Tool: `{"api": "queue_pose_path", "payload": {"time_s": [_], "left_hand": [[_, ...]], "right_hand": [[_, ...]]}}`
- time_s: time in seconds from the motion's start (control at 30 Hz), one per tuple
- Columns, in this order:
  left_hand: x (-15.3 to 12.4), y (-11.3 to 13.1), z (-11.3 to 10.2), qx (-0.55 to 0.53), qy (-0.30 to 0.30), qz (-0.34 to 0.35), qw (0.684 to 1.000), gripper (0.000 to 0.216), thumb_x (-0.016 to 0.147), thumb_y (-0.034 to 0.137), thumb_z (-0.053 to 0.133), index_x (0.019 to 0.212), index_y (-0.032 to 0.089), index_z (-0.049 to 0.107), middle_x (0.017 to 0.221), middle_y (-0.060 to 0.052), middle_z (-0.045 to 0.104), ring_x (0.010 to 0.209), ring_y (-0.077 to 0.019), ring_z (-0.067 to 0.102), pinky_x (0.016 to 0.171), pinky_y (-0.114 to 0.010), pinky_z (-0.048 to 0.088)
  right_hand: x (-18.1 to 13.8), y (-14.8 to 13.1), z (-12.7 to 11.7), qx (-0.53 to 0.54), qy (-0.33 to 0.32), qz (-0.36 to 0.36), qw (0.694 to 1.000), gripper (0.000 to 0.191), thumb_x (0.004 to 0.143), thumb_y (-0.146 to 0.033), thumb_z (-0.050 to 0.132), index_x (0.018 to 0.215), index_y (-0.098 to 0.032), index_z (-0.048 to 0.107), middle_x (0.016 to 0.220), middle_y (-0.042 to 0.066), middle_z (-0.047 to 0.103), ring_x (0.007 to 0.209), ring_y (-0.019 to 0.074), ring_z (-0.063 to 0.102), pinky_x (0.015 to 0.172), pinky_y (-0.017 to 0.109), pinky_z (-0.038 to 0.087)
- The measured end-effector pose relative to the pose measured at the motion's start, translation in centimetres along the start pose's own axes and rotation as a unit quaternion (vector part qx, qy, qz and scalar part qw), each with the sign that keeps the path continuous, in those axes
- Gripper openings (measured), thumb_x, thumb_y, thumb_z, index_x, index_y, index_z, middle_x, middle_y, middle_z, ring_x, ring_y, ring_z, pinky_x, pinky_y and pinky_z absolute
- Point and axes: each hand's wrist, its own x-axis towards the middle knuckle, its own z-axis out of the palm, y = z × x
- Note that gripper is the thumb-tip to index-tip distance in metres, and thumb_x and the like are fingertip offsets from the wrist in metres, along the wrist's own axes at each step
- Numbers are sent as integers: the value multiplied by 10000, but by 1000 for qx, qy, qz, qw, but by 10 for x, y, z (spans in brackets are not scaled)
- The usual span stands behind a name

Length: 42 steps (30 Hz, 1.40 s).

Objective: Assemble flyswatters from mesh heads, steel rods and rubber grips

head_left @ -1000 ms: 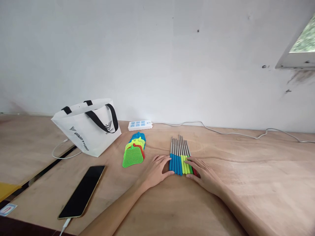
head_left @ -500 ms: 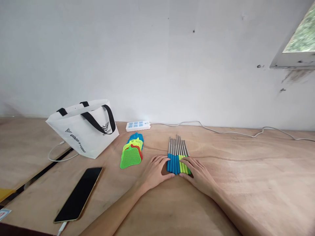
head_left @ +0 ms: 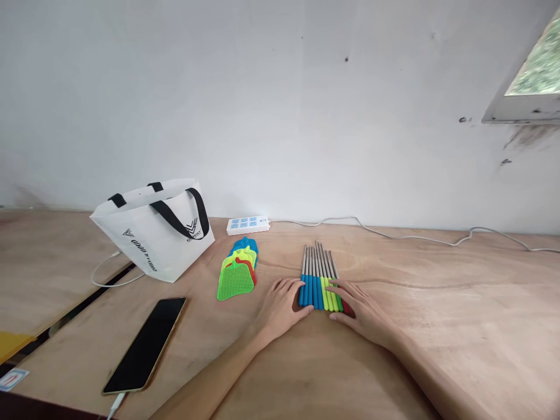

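Note:
A row of metal rods with coloured grips, like telescopic fly swatter handles (head_left: 318, 291), lies side by side on the wooden table. Blue grips are at the left, then yellow-green, green and red; my fingers partly cover the right ones. My left hand (head_left: 283, 304) rests at the left edge, fingertips touching the outermost blue grip and thumb near the grip ends. On the other side my right hand (head_left: 361, 308) lies with fingers over the green and red grips, thumb apart below. Left of my hands, perforated fly swatter heads (head_left: 236, 281) in green, red, yellow and blue overlap.
A white bag (head_left: 153, 233) with black handles stands at the left. In front of it a phone (head_left: 146, 344) lies plugged into a white cable. A power strip (head_left: 248, 225) sits by the wall, its cord (head_left: 394, 235) running right. There is a gap (head_left: 96, 291) between tabletops.
My right hand has shifted slightly right along the grips, and more of the red grip shows beneath it. My left hand stays at the blue grips. The view has moved a little.

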Motion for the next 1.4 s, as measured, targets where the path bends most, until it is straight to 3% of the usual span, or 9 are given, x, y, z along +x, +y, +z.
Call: {"api": "queue_pose_path", "payload": {"time_s": [0.2, 0.53, 1.4], "left_hand": [[0, 1, -4, -8, -12, 2, 1000, 526, 887, 577, 689, 1308, 278, 588, 1362, -54, 644, 1248, -293, 575, 1103, -465, 413], [1, -21, -17, -30, -73, 15, 997, 675, 847, 644, 697, 1408, 318, 511, 1415, -38, 611, 1308, -301, 525, 1082, -451, 434], [-1, -20, -6, -31, -41, 7, 999, 514, 917, 540, 668, 1359, 304, 551, 1380, -30, 629, 1291, -273, 533, 1094, -435, 433]], "right_hand": [[-5, 22, 1, 12, -1, 42, 999, 590, 925, -606, 586, 1457, -366, 495, 1559, 46, 466, 1417, 288, 461, 1147, 495, 431], [-6, 18, -5, 28, -41, 50, 997, 635, 917, -637, 586, 1482, -371, 474, 1603, 45, 416, 1451, 313, 417, 1166, 556, 395], [-4, 10, -8, 17, -37, 75, 996, 584, 951, -641, 514, 1470, -375, 498, 1585, 12, 445, 1423, 285, 457, 1161, 492, 419]]}}
